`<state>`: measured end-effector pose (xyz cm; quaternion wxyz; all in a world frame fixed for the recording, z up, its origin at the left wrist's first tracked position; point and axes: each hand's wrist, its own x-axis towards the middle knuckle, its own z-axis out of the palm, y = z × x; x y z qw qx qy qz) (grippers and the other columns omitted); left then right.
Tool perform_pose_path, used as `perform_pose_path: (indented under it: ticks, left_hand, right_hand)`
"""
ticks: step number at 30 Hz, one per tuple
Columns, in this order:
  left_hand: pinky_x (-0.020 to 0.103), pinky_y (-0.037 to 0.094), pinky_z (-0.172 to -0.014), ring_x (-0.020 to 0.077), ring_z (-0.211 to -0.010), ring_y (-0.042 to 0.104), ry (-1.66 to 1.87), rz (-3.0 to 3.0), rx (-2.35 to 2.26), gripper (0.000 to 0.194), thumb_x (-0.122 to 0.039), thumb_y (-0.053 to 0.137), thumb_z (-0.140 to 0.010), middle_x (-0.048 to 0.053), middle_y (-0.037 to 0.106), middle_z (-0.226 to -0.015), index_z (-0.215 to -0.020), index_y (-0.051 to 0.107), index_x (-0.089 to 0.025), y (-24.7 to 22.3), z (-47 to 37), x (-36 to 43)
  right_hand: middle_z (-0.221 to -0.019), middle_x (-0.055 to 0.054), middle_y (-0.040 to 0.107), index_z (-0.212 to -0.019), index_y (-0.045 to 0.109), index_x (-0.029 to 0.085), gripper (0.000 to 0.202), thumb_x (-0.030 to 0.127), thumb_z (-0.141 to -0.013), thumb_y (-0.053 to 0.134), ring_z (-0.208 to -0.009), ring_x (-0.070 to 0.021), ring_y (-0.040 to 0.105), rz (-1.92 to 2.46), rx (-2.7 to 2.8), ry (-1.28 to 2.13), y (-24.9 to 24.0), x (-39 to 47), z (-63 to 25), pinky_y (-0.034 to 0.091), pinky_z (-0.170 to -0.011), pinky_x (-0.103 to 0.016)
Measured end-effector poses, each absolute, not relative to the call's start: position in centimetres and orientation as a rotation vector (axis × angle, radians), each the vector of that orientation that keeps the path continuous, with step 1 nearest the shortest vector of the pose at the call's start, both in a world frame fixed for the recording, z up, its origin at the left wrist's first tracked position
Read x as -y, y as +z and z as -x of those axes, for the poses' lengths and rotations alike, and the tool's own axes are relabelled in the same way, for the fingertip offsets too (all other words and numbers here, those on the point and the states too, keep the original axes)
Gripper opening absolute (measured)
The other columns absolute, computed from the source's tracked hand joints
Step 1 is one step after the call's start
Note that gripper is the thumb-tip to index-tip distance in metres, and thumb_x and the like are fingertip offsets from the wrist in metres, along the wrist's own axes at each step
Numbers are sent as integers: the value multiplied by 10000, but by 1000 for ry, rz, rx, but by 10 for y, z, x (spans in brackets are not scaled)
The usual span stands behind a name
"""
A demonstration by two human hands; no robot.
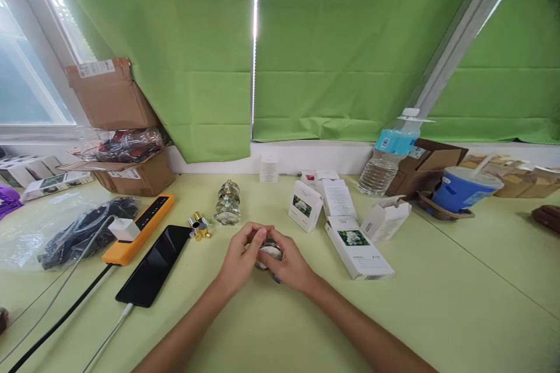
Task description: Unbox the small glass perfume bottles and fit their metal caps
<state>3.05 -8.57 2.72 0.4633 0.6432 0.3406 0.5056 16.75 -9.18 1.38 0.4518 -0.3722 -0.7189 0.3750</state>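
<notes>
My left hand (241, 253) and my right hand (286, 259) meet at the middle of the table, both closed around a small round glass bottle (270, 252). Their fingertips come together at its top, hiding that part. Just behind my left hand stand several clear glass bottles (227, 204) in a row. Gold and silver caps (200, 226) lie to the left of them. Right of my hands a small white box with a flower picture (305, 206) stands upright, and a larger white box (359, 247) lies flat.
A black phone (154, 265) and an orange power strip (139, 230) with cables lie at the left. Cardboard boxes (135, 175) stand behind them. Further right are an open white carton (387, 218), a water bottle (388, 154) and a blue cup (464, 189).
</notes>
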Motion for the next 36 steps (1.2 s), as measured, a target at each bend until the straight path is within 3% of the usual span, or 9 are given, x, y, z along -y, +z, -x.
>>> perform_pose_path:
  ticks: [4, 7, 12, 17, 22, 31, 36]
  left_hand:
    - [298, 482, -830, 182, -927, 612, 1132, -1873, -829, 241, -337, 461, -936, 74, 669, -994, -969, 644, -185, 41, -13, 84]
    - [280, 462, -768, 168, -865, 576, 1069, -2101, -846, 230, -302, 418, -951, 66, 637, -941, -931, 619, -191, 49, -6, 85]
    - [291, 413, -727, 182, -832, 537, 936, -2495, -821, 218, -268, 358, -961, 74, 598, -908, -945, 563, -196, 52, 6, 85]
    - [292, 378, -674, 189, -794, 515, 818, -2704, -755, 202, -214, 307, -944, 73, 568, -882, -909, 506, -198, 40, 10, 78]
    - [289, 353, -619, 181, -719, 496, 836, -2763, -705, 179, -198, 327, -905, 59, 552, -811, -817, 483, -206, 26, 7, 67]
    - [274, 300, -562, 129, -540, 381, 937, -2594, -796, 375, -272, 322, -951, -6, 425, -565, -607, 454, -201, 22, 5, 68]
    - [261, 274, -541, 102, -495, 300, 906, -2356, -935, 472, -346, 334, -945, -32, 317, -500, -505, 387, -185, 24, -2, 72]
  right_hand:
    - [-731, 17, 605, -1028, 595, 183, 231, 240, -805, 587, -663, -135, 553, 895, 1840, 974, 18, 94, -176, 466, -631, -236]
    - [-681, 27, 549, -862, 608, 170, 109, 258, -820, 559, -624, -116, 498, 890, 1860, 897, 15, 95, -176, 430, -605, -219]
    - [-576, 39, 450, -667, 556, 167, 271, 330, -880, 514, -558, -99, 410, 950, 1882, 777, 11, 95, -176, 366, -553, -201]
    - [-592, 27, 485, -682, 573, 165, 282, 345, -888, 503, -569, -107, 429, 902, 1868, 855, 9, 95, -175, 379, -561, -206]
    - [-632, 24, 540, -755, 615, 162, 160, 293, -832, 565, -590, -110, 470, 860, 1886, 955, 8, 94, -174, 406, -578, -203]
    - [-589, 37, 492, -699, 628, 159, 141, 216, -796, 543, -565, -101, 442, 864, 1983, 954, 10, 96, -172, 402, -557, -198]
    - [-626, 27, 545, -713, 650, 156, 126, 181, -762, 537, -598, -117, 493, 905, 1940, 928, 9, 97, -169, 430, -586, -209]
